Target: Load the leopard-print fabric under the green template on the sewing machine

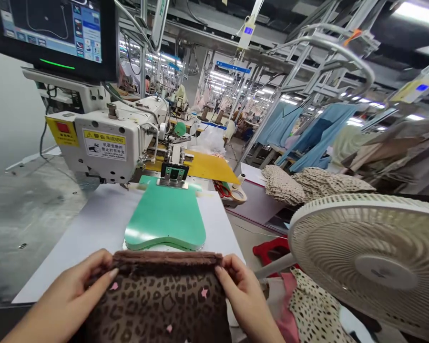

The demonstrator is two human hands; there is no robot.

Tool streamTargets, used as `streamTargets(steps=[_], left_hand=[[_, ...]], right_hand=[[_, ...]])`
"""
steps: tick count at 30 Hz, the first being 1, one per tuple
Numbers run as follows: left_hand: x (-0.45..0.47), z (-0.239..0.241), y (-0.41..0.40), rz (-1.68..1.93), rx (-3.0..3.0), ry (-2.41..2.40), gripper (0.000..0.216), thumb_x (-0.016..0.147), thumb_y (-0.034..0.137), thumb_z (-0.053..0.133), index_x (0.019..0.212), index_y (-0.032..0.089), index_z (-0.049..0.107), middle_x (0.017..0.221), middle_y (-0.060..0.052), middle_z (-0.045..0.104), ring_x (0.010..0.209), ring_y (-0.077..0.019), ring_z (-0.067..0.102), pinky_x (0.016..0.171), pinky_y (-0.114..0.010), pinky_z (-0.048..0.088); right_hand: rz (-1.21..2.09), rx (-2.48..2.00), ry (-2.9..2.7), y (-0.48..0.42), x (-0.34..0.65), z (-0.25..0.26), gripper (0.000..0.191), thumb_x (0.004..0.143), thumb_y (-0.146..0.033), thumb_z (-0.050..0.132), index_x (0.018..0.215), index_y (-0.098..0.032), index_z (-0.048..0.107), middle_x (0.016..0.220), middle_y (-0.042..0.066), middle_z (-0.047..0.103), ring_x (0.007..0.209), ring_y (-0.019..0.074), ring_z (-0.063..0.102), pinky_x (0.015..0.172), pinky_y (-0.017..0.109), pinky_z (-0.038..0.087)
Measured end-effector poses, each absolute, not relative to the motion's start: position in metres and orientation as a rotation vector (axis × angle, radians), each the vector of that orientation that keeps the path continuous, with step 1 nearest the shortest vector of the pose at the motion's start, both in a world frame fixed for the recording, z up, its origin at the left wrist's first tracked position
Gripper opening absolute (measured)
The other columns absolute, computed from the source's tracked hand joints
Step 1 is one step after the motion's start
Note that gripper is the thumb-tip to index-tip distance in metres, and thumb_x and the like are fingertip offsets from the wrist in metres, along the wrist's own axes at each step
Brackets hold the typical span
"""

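Note:
A dark brown leopard-print fabric piece (pixel 164 300) with small pink patches hangs between my two hands. My left hand (pixel 82 281) pinches its top left corner, thumb in front. At the top right corner, my right hand (pixel 238 278) grips the same cloth between thumb and fingers. The upper edge is pulled straight and shows a plain brown band. Just beyond that edge lies a green rounded template plate (pixel 166 216), held under a metal clamp (pixel 173 176) of the sewing machine (pixel 110 138). The lower part of the fabric runs out of view.
A white sheet (pixel 89 228) lies under the template on the metal table. A control screen (pixel 53 33) stands at upper left. To the right are a large white fan (pixel 372 262), stacked spotted fabric (pixel 307 183) and red-handled scissors (pixel 222 189).

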State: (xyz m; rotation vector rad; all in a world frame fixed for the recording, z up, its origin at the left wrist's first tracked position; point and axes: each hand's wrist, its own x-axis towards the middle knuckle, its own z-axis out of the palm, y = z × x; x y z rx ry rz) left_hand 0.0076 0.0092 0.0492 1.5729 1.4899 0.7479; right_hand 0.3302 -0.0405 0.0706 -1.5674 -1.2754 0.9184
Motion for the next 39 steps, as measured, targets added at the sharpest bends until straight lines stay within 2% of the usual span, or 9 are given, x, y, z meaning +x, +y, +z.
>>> streamTargets(steps=[3, 5, 11, 17, 23, 31, 34, 37, 39], left_hand=[[0.014, 0.042, 0.018, 0.494, 1.705, 1.607, 0.042, 0.080, 0.067, 0.044, 0.076, 0.025, 0.051, 0.066, 0.000, 0.063, 0.064, -0.0215, 0.061, 0.062, -0.029, 0.045], [0.014, 0.039, 0.021, 0.422, 1.720, 1.660, 0.037, 0.081, 0.062, 0.042, 0.081, 0.026, 0.051, 0.070, -0.001, 0.066, 0.067, -0.0223, 0.063, 0.064, -0.030, 0.045], [0.011, 0.035, 0.045, 0.434, 1.719, 1.645, 0.034, 0.083, 0.057, 0.044, 0.093, 0.026, 0.053, 0.075, -0.002, 0.069, 0.075, -0.0244, 0.067, 0.068, -0.031, 0.046], [0.017, 0.048, 0.084, 0.385, 1.674, 1.622, 0.029, 0.080, 0.052, 0.042, 0.080, 0.025, 0.052, 0.076, -0.001, 0.067, 0.075, -0.0229, 0.064, 0.067, -0.029, 0.043], [0.020, 0.053, 0.126, 0.440, 1.639, 1.530, 0.027, 0.081, 0.048, 0.049, 0.070, 0.023, 0.050, 0.068, 0.001, 0.058, 0.068, -0.0192, 0.055, 0.059, -0.025, 0.035], [0.026, 0.051, 0.185, 0.506, 1.664, 1.677, 0.020, 0.077, 0.043, 0.051, 0.071, 0.024, 0.046, 0.063, 0.002, 0.056, 0.061, -0.0183, 0.052, 0.057, -0.026, 0.031], [0.031, 0.049, 0.195, 0.540, 1.698, 1.691, 0.019, 0.081, 0.042, 0.047, 0.074, 0.024, 0.048, 0.071, 0.001, 0.062, 0.069, -0.0207, 0.059, 0.063, -0.028, 0.035], [0.035, 0.044, 0.198, 0.586, 1.721, 1.708, 0.018, 0.084, 0.041, 0.043, 0.086, 0.025, 0.051, 0.087, -0.002, 0.070, 0.085, -0.0250, 0.065, 0.073, -0.031, 0.040], [0.035, 0.039, 0.197, 0.596, 1.727, 1.720, 0.023, 0.084, 0.044, 0.042, 0.093, 0.026, 0.054, 0.091, -0.004, 0.071, 0.088, -0.0272, 0.066, 0.074, -0.033, 0.041]], right_hand=[[0.451, -1.750, -1.560, -0.027, 0.328, 0.042, 0.024, 0.085, -0.041, 0.055, 0.071, -0.022, 0.057, 0.078, 0.005, 0.059, 0.078, 0.0230, 0.054, 0.073, 0.035, 0.038], [0.305, -1.801, -1.624, -0.021, 0.327, 0.031, 0.017, 0.082, -0.034, 0.054, 0.070, -0.022, 0.058, 0.083, 0.006, 0.061, 0.083, 0.0247, 0.054, 0.078, 0.039, 0.037], [0.462, -1.853, -1.647, 0.010, 0.337, 0.029, 0.015, 0.078, -0.034, 0.057, 0.069, -0.022, 0.058, 0.093, 0.006, 0.062, 0.095, 0.0277, 0.054, 0.086, 0.044, 0.037], [0.623, -1.740, -1.801, 0.060, 0.354, 0.036, 0.013, 0.075, -0.031, 0.053, 0.067, -0.021, 0.057, 0.095, 0.008, 0.062, 0.096, 0.0281, 0.053, 0.087, 0.044, 0.037], [0.844, -1.627, -1.930, 0.111, 0.365, 0.048, 0.025, 0.081, -0.041, 0.056, 0.065, -0.022, 0.057, 0.094, 0.008, 0.061, 0.095, 0.0275, 0.052, 0.087, 0.043, 0.037], [0.796, -1.685, -1.789, 0.166, 0.362, 0.043, 0.029, 0.076, -0.046, 0.057, 0.059, -0.023, 0.051, 0.081, 0.007, 0.060, 0.085, 0.0276, 0.053, 0.079, 0.040, 0.039], [0.767, -1.754, -1.677, 0.179, 0.358, 0.041, 0.028, 0.073, -0.048, 0.056, 0.059, -0.023, 0.052, 0.077, 0.006, 0.057, 0.080, 0.0270, 0.053, 0.074, 0.038, 0.039], [0.732, -1.768, -1.605, 0.186, 0.357, 0.035, 0.030, 0.073, -0.049, 0.058, 0.058, -0.024, 0.053, 0.075, 0.006, 0.056, 0.075, 0.0261, 0.053, 0.070, 0.036, 0.038], [0.697, -1.751, -1.584, 0.188, 0.358, 0.029, 0.031, 0.073, -0.049, 0.060, 0.058, -0.024, 0.053, 0.074, 0.006, 0.056, 0.074, 0.0261, 0.053, 0.069, 0.036, 0.038]])
